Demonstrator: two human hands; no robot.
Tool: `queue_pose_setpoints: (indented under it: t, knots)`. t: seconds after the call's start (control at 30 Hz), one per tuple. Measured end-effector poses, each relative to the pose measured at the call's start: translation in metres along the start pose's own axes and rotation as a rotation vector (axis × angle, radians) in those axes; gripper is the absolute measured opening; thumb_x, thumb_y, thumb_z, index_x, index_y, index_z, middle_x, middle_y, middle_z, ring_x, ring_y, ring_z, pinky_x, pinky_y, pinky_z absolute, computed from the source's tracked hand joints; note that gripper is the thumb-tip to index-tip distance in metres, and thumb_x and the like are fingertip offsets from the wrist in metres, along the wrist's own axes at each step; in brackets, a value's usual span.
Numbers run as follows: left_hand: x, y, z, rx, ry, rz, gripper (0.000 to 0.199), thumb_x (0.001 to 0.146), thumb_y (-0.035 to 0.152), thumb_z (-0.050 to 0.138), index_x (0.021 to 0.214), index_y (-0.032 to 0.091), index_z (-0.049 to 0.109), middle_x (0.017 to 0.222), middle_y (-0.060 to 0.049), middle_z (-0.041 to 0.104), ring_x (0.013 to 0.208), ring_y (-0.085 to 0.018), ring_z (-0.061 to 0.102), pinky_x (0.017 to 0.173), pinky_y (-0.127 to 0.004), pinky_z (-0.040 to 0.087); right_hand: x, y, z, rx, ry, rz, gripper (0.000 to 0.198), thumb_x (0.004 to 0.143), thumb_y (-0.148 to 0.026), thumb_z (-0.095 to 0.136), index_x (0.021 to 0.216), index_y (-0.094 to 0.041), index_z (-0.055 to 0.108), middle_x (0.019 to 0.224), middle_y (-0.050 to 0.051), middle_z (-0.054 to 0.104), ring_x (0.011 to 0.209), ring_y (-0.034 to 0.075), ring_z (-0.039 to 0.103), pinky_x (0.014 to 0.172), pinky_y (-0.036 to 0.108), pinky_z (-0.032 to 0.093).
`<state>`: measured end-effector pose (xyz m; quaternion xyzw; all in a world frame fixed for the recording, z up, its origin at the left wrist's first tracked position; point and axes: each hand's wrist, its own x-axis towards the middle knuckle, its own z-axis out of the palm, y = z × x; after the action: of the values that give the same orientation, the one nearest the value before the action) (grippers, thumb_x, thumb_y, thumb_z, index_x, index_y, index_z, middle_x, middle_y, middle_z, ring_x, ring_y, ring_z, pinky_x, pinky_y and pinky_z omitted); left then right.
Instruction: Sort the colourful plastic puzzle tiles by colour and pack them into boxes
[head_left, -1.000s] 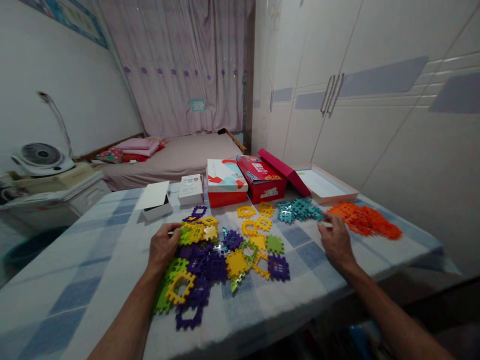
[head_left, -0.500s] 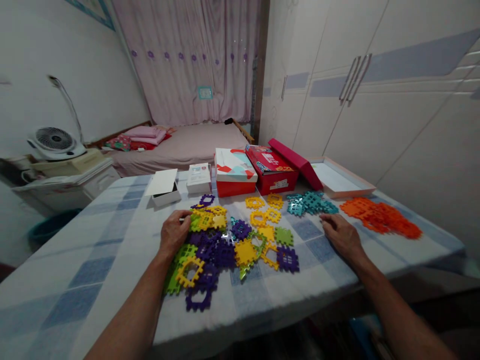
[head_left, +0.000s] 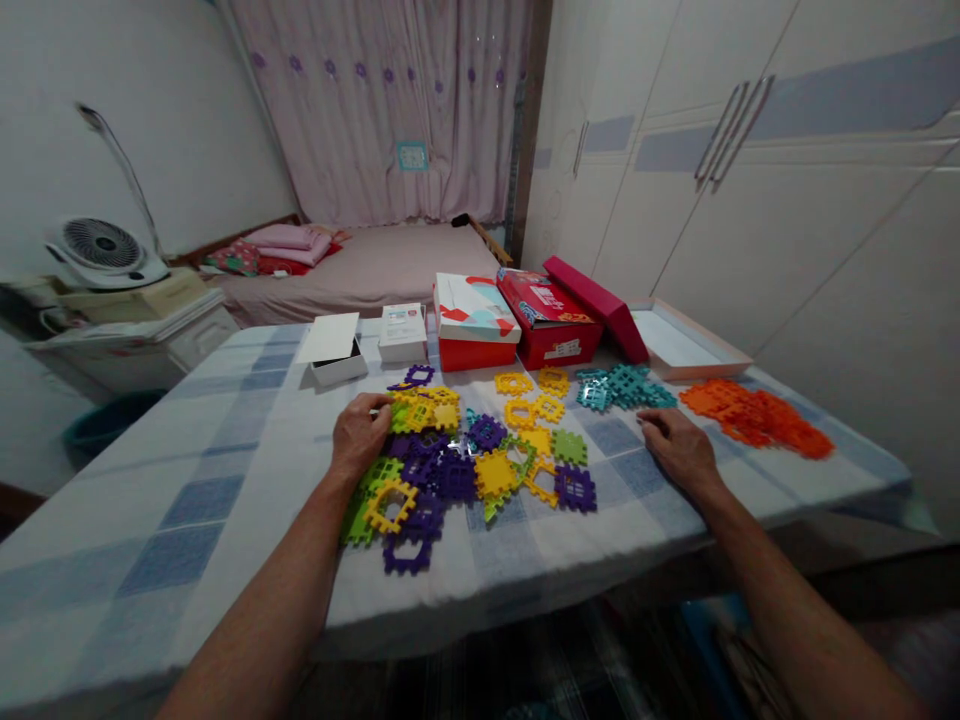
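Observation:
At the left edge of a mixed pile rests my left hand (head_left: 362, 435), its fingers loosely bent and touching or nearly touching yellow and green pieces; no piece shows in its grip. The pile has notched flat plastic building pieces: purple ones (head_left: 455, 476), yellow ones (head_left: 495, 473) and green ones (head_left: 570, 446), many overlapping. My right hand (head_left: 681, 450) lies on the tablecloth, fingers loosely bent and a little apart, holding nothing. Just beyond its fingertips is a heap of teal pieces (head_left: 630, 386). Orange pieces (head_left: 757, 417) form a heap to its right.
Along the table's far side stand a small white box with its lid askew (head_left: 337, 365), another white box (head_left: 403, 333), a white-and-red shoebox (head_left: 477, 320), a red box (head_left: 551, 320) with a leaning lid, and a shallow tray (head_left: 694, 340). A checked tablecloth (head_left: 180, 500) covers the table.
The view has tilted a little, so the table and boxes sit higher in the picture. Both hands stay beside the same heaps, and the pieces look unmoved.

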<state>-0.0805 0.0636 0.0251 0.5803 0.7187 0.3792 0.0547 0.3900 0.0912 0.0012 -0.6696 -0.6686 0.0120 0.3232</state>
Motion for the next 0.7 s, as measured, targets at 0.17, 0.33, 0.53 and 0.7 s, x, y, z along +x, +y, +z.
queue_pose_setpoints:
  t: [0.17,0.33,0.53,0.7]
  knots:
    - [0.0,-0.002,0.002,0.006,-0.008,-0.006,0.031,0.077,0.03,0.046,0.093,0.017,0.07,0.101,-0.007,0.07,0.087,-0.02,0.065,0.087,-0.032,0.049,-0.014,-0.02,-0.014,0.11,-0.077,0.019,0.031,0.079,-0.035,0.046,0.095,-0.019,0.067,0.099,0.007,0.069,0.089,0.022,0.063,0.086,0.037,0.048]
    - [0.0,-0.003,0.003,0.008,0.001,-0.009,0.032,0.077,0.029,0.046,0.094,0.017,0.07,0.103,-0.007,0.07,0.087,-0.019,0.065,0.088,-0.032,0.049,-0.041,-0.068,-0.03,0.243,-0.304,-0.082,0.033,0.083,-0.04,0.049,0.107,-0.021,0.064,0.106,0.005,0.067,0.089,0.02,0.064,0.079,0.033,0.051]
    - [0.0,-0.001,0.002,0.01,0.004,-0.003,0.031,0.077,0.03,0.046,0.092,0.018,0.07,0.101,-0.006,0.07,0.089,-0.019,0.064,0.086,-0.03,0.049,-0.044,-0.097,-0.009,0.2,-0.394,-0.284,0.046,0.082,-0.043,0.057,0.12,-0.019,0.056,0.12,0.01,0.06,0.109,0.025,0.056,0.093,0.039,0.045]
    - [0.0,-0.002,0.002,0.016,-0.003,0.0,0.032,0.076,0.03,0.047,0.093,0.017,0.07,0.102,-0.006,0.07,0.088,-0.019,0.065,0.086,-0.029,0.049,-0.04,-0.098,0.012,0.108,-0.347,-0.322,0.046,0.08,-0.043,0.059,0.118,-0.017,0.057,0.114,0.012,0.061,0.106,0.027,0.054,0.094,0.042,0.042]
